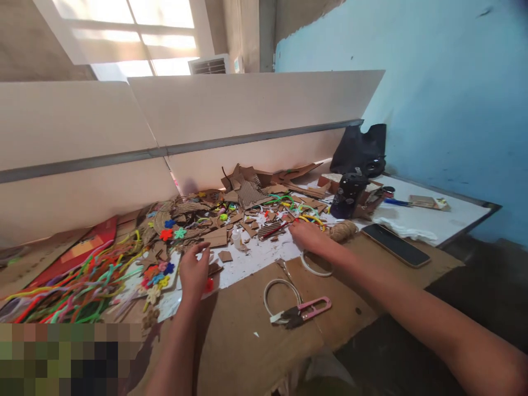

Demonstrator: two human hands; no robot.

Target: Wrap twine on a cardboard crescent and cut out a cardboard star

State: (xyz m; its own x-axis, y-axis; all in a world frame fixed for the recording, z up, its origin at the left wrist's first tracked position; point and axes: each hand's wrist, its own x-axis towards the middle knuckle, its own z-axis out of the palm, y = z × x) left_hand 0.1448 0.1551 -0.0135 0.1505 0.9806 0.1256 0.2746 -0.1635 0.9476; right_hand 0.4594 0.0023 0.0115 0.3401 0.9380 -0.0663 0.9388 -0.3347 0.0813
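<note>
My left hand point(195, 270) hovers at the near edge of the white paper, fingers loosely bent and apart, with nothing visible in it. Just beyond it stand a small white-capped bottle point(236, 240) and cardboard scraps point(215, 237). My right hand point(307, 235) reaches into the scraps, its fingers bunched together; what they hold, if anything, is hidden. By its fingertips lie a thin red-handled tool point(275, 230) and a yellow ring point(312, 219). A white ring point(312, 268) lies below that wrist. Nearer me are another white ring point(266, 294) and pink thread snips point(315, 308).
Colourful pipe cleaners point(78, 286) and crochet-like flowers point(159, 275) fill the left. Right of my right hand sit a twine ball point(343, 231), a phone point(396, 245) and a dark patterned bottle point(348, 195). A black bag point(358, 148) stands behind, against white panels point(247, 104).
</note>
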